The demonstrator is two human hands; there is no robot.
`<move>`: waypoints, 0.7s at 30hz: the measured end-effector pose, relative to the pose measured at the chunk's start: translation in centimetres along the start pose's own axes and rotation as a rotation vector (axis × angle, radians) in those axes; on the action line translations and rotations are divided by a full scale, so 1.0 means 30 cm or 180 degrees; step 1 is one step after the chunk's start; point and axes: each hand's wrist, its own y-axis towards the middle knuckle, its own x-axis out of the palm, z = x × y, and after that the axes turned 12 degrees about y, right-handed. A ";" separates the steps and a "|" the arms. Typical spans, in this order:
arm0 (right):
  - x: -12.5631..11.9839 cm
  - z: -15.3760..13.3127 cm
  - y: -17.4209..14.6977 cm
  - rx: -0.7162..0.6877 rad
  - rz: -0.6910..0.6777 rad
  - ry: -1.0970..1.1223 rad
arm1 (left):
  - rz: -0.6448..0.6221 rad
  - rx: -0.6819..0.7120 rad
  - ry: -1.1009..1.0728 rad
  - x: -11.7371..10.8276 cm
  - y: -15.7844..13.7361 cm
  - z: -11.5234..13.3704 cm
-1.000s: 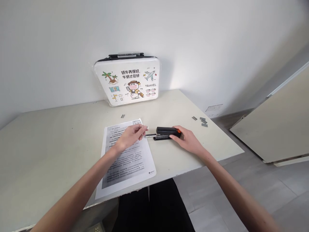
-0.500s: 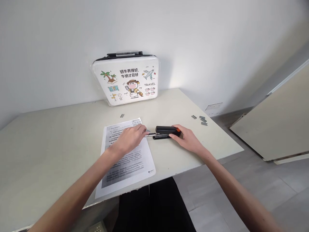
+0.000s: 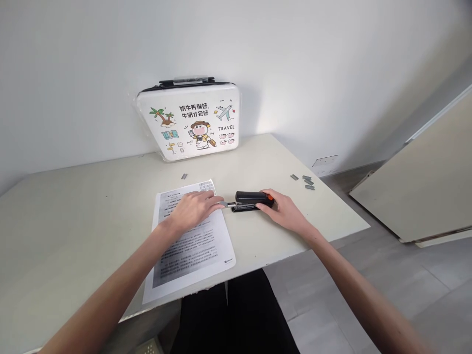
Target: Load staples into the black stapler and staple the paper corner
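Note:
My right hand (image 3: 285,209) grips the rear of a black stapler (image 3: 254,197) with an orange mark, which lies on the table pointing left. Its top is lifted from the base, and a metal rail sticks out of its front. At that end, my left hand (image 3: 195,209) pinches a small grey piece that looks like a staple strip (image 3: 222,203), close to or touching the rail. The fingertips partly hide it. Beneath the left hand lies a printed sheet of paper (image 3: 195,250), near the table's front edge.
A white cartoon-printed case (image 3: 191,120) in clear plastic leans against the wall. One loose staple strip (image 3: 184,176) lies behind the paper. Several more staple strips (image 3: 308,182) lie near the right edge of the table (image 3: 92,221). A pale panel (image 3: 416,182) stands at the right.
My left hand has shifted slightly left and flattened, and more of the grey piece shows, now lower, by the rail's end. The right hand keeps its grip on the stapler. The whole view has shifted slightly.

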 end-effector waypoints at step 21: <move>-0.001 -0.006 -0.002 -0.0008 -0.0006 0.0028 | -0.0311 0.0134 -0.0321 -0.011 0.004 -0.023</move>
